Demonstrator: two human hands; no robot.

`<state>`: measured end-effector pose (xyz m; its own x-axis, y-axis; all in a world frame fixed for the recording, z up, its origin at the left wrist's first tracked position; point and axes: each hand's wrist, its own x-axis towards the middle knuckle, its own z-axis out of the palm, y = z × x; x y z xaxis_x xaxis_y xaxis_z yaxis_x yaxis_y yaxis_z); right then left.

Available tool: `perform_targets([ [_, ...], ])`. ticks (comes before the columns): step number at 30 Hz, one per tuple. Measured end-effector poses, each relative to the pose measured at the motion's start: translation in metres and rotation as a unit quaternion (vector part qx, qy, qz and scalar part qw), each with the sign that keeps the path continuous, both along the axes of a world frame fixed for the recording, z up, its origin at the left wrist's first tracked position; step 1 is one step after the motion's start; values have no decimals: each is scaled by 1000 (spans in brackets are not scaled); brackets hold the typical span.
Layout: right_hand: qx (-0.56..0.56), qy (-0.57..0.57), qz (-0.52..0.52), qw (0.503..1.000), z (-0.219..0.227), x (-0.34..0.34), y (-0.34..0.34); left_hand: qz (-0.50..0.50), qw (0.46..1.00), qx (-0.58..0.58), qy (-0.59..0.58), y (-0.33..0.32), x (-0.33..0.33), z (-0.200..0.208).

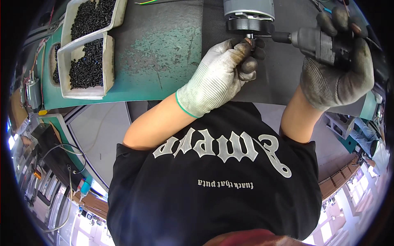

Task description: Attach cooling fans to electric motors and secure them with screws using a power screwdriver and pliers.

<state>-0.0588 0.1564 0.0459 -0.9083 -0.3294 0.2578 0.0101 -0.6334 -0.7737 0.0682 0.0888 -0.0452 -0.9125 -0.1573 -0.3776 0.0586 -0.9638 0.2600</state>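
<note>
The left hand (223, 71), in a grimy pale knit glove with a green cuff, reached to the far edge of the counter (164, 61) and pinched a small screw (250, 39) between thumb and fingertips, closed narrowly around it. The screw sat right under the black base of a grey cylindrical motor (249, 14) that stood at the far edge, on a dark mat (283, 78) covering the right part of the counter.

The right hand (338, 57), in a darker, dirtier glove, was wrapped fully around the body of a power screwdriver (318, 41) — held level, its bit pointing left and meeting the screw at the left hand's fingertips, just below the motor's base.

The counter's green surface was worn and scuffed in its middle. Toward its left edge, well apart from both hands, stood two white trays (88, 61) filled with small black screws, one behind the other — the nearer one just touching the farther. A yellow-green wire (147, 2) lay at the far edge beside the farther tray. The person wore a black shirt (213, 184) with pale lettering, forearms bare below the gloves.
</note>
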Motion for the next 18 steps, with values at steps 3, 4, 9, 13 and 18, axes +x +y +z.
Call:
perform_targets([
  [3, 98, -16, -175, 980, -2, 7, -6, -4, 999, -31, -13, -1, -1, 0],
  [4, 99, -10, -169, 980, -3, 2, 0, -7, 999, -48, -19, 0, 0, 1],
  [9, 108, 20, -142, 984, -3, 10, 0, -3, 998, -58, -30, 1, 0, 3],
  [13, 116, 44, -118, 985, -7, 15, -5, -9, 999, -46, -26, 1, 1, 3],
  [18, 124, 64, -88, 986, -10, 9, 3, -16, 998, -48, -45, 2, -2, 5],
])
